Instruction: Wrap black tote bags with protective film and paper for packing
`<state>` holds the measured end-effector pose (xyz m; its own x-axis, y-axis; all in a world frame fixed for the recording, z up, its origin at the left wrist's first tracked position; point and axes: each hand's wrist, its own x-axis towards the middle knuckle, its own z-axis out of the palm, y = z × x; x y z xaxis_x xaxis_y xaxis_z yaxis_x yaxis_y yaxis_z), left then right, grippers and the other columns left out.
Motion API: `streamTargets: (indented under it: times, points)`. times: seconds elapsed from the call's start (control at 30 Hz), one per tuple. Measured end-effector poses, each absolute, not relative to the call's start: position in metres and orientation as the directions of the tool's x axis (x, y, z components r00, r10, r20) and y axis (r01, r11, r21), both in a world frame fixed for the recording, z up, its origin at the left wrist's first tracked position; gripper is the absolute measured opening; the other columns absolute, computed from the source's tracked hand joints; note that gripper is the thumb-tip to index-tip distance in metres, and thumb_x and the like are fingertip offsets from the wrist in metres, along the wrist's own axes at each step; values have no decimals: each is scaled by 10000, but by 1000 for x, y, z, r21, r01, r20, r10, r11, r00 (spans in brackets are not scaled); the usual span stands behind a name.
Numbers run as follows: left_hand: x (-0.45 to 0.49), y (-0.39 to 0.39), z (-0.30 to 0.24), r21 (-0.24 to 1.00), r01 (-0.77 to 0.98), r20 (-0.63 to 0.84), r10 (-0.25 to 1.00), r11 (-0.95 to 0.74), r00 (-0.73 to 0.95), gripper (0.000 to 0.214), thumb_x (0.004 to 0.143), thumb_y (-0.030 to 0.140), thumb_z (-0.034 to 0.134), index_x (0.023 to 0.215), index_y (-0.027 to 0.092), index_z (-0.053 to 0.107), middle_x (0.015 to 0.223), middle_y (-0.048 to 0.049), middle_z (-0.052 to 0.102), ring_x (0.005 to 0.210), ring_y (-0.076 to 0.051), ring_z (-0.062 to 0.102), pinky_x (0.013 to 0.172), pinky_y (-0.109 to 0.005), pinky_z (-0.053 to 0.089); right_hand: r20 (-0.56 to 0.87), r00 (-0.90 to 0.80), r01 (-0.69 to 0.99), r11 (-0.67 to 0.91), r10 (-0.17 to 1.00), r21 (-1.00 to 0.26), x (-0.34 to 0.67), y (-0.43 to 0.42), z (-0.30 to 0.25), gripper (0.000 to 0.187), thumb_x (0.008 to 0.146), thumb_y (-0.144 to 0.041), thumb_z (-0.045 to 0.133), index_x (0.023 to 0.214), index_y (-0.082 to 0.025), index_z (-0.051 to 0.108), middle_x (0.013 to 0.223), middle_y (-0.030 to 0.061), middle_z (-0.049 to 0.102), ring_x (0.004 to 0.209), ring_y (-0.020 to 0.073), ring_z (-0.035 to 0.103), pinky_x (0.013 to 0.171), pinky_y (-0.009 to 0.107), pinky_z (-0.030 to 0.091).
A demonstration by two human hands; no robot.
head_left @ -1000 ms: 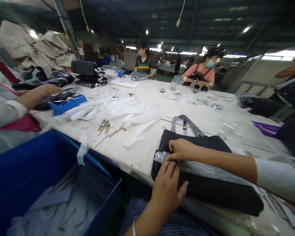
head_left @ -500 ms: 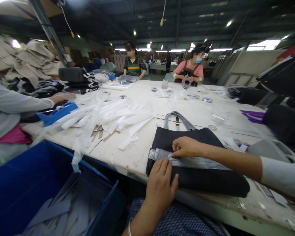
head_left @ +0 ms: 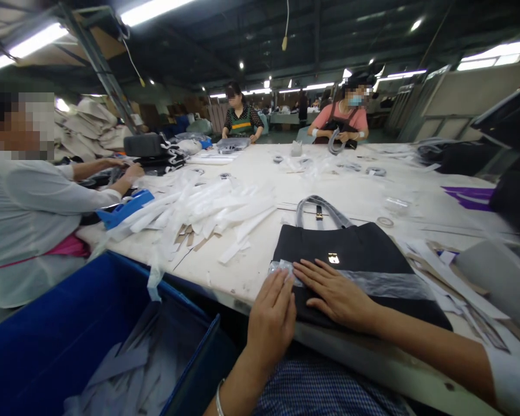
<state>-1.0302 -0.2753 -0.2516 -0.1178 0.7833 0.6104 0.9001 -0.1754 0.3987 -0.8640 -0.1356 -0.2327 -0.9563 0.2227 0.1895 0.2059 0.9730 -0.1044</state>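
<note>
A black handbag (head_left: 342,242) lies flat at the table's near edge, its wrapped handles (head_left: 301,211) pointing away from me. A gold clasp (head_left: 333,258) shows on its front. Across the bag runs a band of clear plastic film (head_left: 385,283). My right hand (head_left: 340,294) rests open on the film and the bag, fingers stretched out to the left. Beside it, at the bag's left edge, my left hand (head_left: 271,312) lies with straight fingers on the film's end. Neither hand grips anything that I can see.
White strips (head_left: 216,202) are heaped left of the bag on the table (head_left: 260,164). A blue bin (head_left: 125,271) holding white scraps stands at near left. One co-worker (head_left: 30,196) works at left, two more (head_left: 240,118) across the table. Loose strips (head_left: 450,289) lie right of the bag.
My right hand has gone from pinching the film to lying flat on it, uncovering the clasp. My left hand has shifted slightly along the bag's left edge. The view has turned slightly left.
</note>
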Motion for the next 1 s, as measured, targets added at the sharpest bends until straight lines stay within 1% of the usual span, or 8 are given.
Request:
streamTargets:
  times: [0.1, 0.37, 0.5, 0.6, 0.77, 0.87, 0.93, 1.0]
  points:
    - [-1038, -271, -255, 453, 887, 546, 814, -91, -196, 494, 953, 157, 400, 1445, 155, 361, 1460, -113, 444, 1361, -224, 403, 1101, -423, 429, 215, -951, 210, 975, 221, -74, -863, -134, -236, 650, 962, -445, 442, 1522, -234, 187, 1541, 85, 306, 1416, 255, 278, 1161, 503, 246]
    - [-1037, -264, -264, 600, 800, 463, 807, 19, -366, 506, 952, 187, 379, 1457, 158, 351, 1444, -108, 466, 1337, -212, 436, 1097, -401, 415, 218, -945, 240, 970, 244, -43, -865, -134, -238, 643, 964, -466, 423, 1520, -237, 195, 1550, 79, 283, 1414, 263, 282, 1152, 524, 250]
    - [-1041, -263, -266, 605, 784, 390, 808, 137, -442, 494, 964, 251, 384, 1443, 133, 377, 1417, -139, 491, 1303, -242, 478, 1066, -415, 439, 246, -918, 306, 950, 311, -58, -861, -136, -241, 612, 962, -470, 425, 1495, -208, 281, 1535, 99, 317, 1406, 283, 296, 1144, 565, 230]
    - [-1047, -262, -267, 611, 781, 346, 843, 131, -412, 467, 971, 291, 365, 1414, 160, 433, 1379, -116, 539, 1267, -237, 518, 1060, -419, 439, 273, -890, 352, 931, 366, -99, -848, -141, -237, 580, 957, -436, 458, 1468, -185, 345, 1497, 113, 391, 1388, 287, 333, 1146, 577, 201]
    - [-1064, -263, -277, 648, 730, 208, 872, 218, -444, 549, 937, 472, 371, 1364, 152, 501, 1366, -109, 553, 1298, -283, 479, 1110, -469, 363, 341, -814, 464, 880, 470, -106, -788, -146, -211, 382, 956, -337, 491, 1323, -241, 540, 1372, 54, 560, 1347, 240, 407, 1170, 521, 168]
    - [-1074, -261, -284, 675, 710, 193, 880, 203, -435, 601, 897, 559, 392, 1357, 190, 506, 1395, -82, 527, 1336, -294, 428, 1129, -464, 338, 488, -609, 718, 697, 625, 3, -721, -138, -190, 309, 938, -258, 499, 1226, -247, 610, 1381, 46, 550, 1367, 254, 373, 1160, 503, 199]
    - [-1076, -263, -283, 696, 695, 214, 873, 179, -439, 621, 887, 572, 401, 1399, 224, 453, 1445, -63, 473, 1345, -305, 411, 1136, -481, 321, 606, -360, 902, 431, 709, 31, -666, -133, -179, 291, 924, -274, 510, 1182, -217, 631, 1414, 80, 510, 1382, 289, 336, 1143, 510, 212]
    - [-1074, -265, -279, 723, 670, 244, 845, 170, -476, 632, 879, 572, 419, 1430, 262, 403, 1483, -53, 422, 1283, -323, 481, 1112, -507, 349, 667, -93, 992, 127, 739, -2, -612, -128, -171, 330, 915, -351, 516, 1145, -151, 642, 1458, 163, 432, 1386, 337, 304, 1115, 512, 228]
